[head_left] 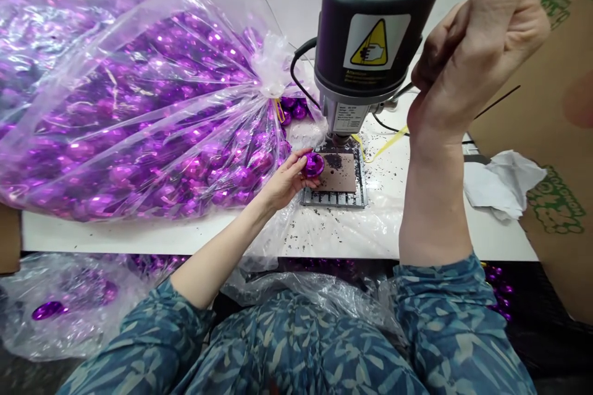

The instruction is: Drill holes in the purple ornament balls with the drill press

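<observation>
Between the thumb and fingers of my left hand [291, 178] is a shiny purple faceted ball [314, 165]. It is held at the left side of a brown board [345, 182], which lies on the metal base [333, 199] of a drill press [370, 31]. Dark shavings cover part of the board under the drill head. Raised on the right, my right hand [482, 43] is closed beside the machine's head, around what looks like its lever; the fingers hide most of the grip.
A big clear bag [139, 105] full of purple balls fills the left of the white table [115, 236]. Crumpled white paper [504, 182] lies at right, before a cardboard box [565, 136]. Another plastic bag [69, 308] hangs below the table's front edge. Shavings dot the tabletop.
</observation>
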`<action>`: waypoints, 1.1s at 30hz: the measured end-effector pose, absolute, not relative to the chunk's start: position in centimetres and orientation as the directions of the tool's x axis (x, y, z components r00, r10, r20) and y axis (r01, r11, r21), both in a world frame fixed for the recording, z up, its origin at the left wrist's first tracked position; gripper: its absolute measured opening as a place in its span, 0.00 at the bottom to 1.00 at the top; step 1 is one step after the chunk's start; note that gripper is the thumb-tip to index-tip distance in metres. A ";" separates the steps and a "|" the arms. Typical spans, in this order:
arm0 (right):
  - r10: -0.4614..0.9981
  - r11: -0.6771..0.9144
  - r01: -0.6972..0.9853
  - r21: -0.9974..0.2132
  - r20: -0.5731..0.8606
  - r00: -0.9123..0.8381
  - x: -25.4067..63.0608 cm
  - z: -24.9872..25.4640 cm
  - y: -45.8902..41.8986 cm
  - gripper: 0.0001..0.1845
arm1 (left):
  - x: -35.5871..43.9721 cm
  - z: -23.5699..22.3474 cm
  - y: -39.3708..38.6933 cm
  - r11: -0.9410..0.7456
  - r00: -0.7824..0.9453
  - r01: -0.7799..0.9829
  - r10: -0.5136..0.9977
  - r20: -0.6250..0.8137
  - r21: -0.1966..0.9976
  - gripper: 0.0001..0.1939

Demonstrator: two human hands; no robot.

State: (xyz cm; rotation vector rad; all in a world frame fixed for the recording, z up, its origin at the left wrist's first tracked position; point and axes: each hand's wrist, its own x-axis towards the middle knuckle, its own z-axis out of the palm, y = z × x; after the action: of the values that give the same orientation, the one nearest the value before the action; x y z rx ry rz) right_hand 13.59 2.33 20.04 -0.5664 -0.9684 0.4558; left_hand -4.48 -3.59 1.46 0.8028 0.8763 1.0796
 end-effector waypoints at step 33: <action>0.622 0.734 -0.073 -0.675 0.625 0.471 13.9 20.2 2.4 0.27 | -1.4 -1.3 -0.5 0.082 0.088 -0.129 0.994 -0.071 0.988 0.26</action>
State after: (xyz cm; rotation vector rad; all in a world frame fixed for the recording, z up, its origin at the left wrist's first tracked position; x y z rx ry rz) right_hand 13.88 2.35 20.23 -0.6296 -0.9996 0.4619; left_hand -1.35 -0.54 -1.34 1.0950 1.0871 1.1526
